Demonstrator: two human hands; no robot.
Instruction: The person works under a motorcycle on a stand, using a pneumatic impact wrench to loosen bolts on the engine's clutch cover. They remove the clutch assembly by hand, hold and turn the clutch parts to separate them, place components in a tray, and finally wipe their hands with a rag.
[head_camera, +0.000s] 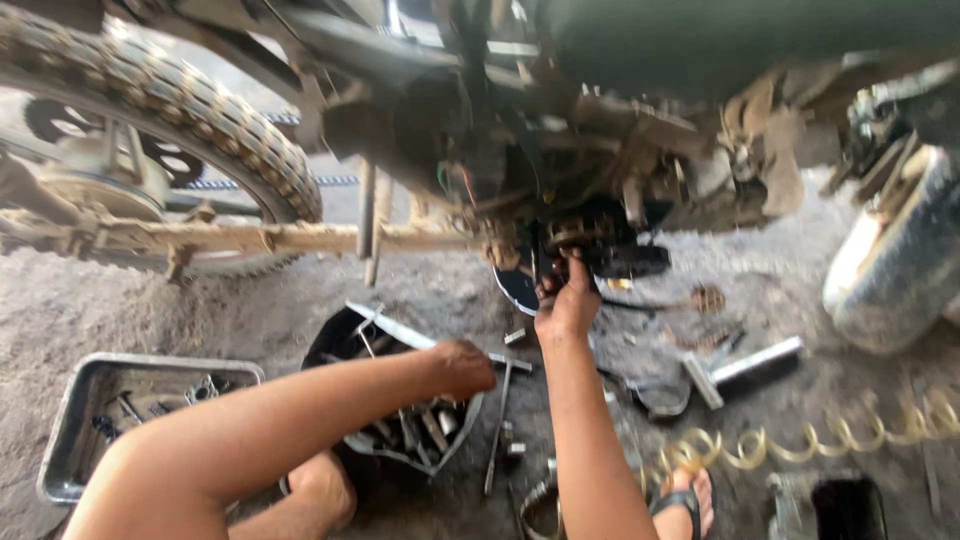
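Two hands, left (462, 368) and right (566, 308); two tyres, rear tyre (170, 95) beyond the left, front tyre (893, 262) right of the right; one metal tray (70, 425) left of both

head cam | low, close, tilted | faces forward-down past the hands (520, 340) at motorcycle underside (590, 170) | single view

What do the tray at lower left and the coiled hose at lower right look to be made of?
Tray: probably metal, steel or aluminium, with a dull grey sheen and rolled rim. Coiled hose: likely translucent yellowish plastic, since the ground shows faintly through its springy loops.
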